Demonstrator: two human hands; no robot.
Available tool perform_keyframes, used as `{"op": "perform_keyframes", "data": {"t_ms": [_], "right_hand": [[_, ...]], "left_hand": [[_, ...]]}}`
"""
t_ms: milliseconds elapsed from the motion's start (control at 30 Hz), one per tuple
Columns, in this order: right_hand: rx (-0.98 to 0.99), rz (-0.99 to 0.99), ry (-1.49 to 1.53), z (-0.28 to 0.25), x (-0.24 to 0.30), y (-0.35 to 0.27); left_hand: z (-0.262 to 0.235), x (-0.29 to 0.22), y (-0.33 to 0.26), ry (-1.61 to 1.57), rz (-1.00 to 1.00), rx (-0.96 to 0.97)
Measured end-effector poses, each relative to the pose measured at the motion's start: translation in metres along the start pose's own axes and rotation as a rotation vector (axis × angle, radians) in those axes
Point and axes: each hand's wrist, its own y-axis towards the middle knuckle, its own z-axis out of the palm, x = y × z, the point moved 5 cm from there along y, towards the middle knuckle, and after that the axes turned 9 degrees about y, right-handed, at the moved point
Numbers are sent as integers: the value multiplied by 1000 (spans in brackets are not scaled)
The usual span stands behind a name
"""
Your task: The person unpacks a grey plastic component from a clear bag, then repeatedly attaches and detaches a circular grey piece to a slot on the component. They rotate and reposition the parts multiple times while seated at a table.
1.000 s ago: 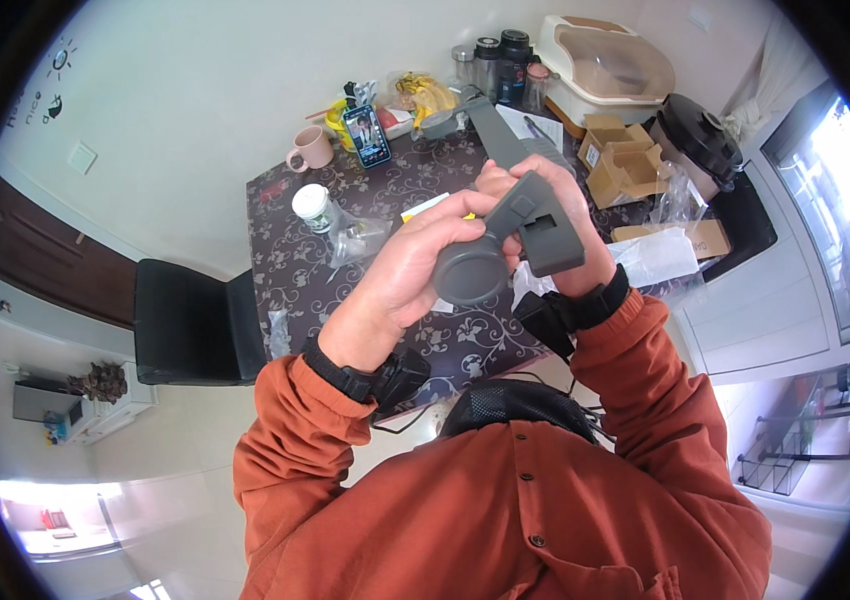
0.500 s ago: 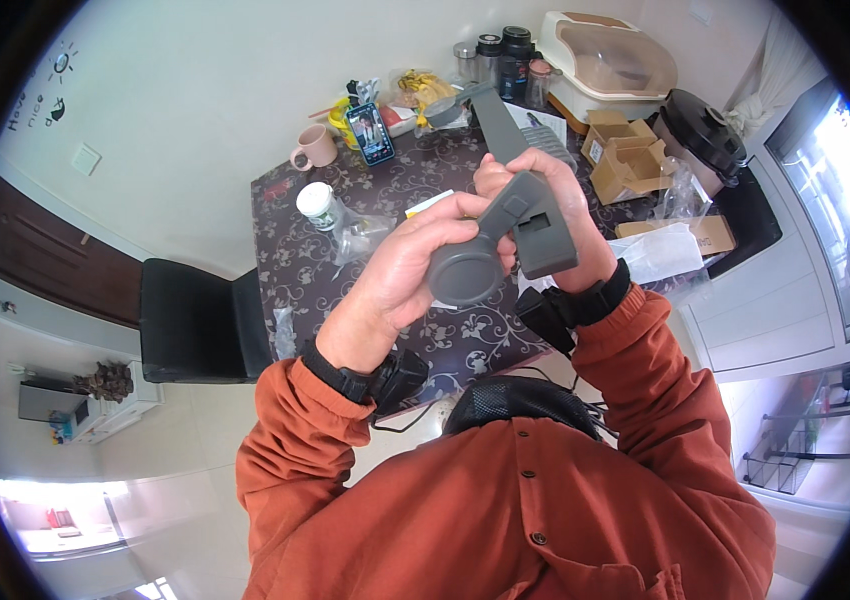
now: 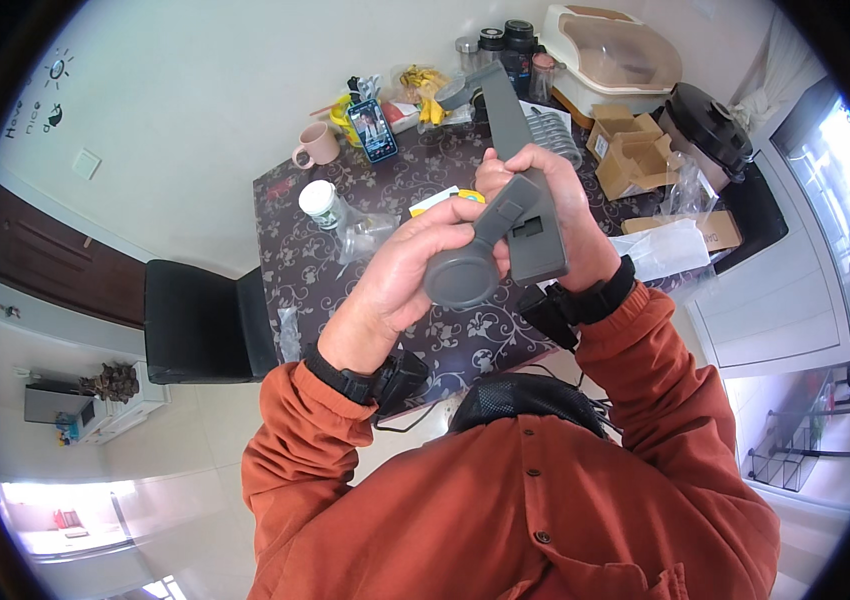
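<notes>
Sleeves, rust-orange, come first; black straps at both wrists. Beyond them, our left hand is closed, thumb over fingers, on a grey disc piece. Our right hand wraps a long grey bar, fingers curled around its side. Both parts are held up above the table, between the hands.

State of work: we judge it partway. The disc piece's arm angles up across the bar's slotted end; whether they are joined or only overlapping, we cannot tell. The slot shows uncovered. Neither part is set down, so we count the handling as unfinished.

Around the hands: clear bag and white-topped tub to the left, white wrap to the right. Cardboard boxes stand with flaps open; unpacking looks done there. Farther: mug, phone leaning upright, bananas. Farthest, flasks beside a hooded cream bin.
</notes>
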Motion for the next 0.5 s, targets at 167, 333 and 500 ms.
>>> {"op": "perform_keyframes", "data": {"t_ms": [167, 333, 500], "right_hand": [[135, 101, 220, 1, -1, 1], [210, 146, 304, 5, -4, 0], [192, 130, 265, 7, -4, 1]], "left_hand": [[1, -1, -2, 67, -15, -53], [8, -2, -2, 76, 29, -46], [7, -2, -4, 53, 9, -54]]}}
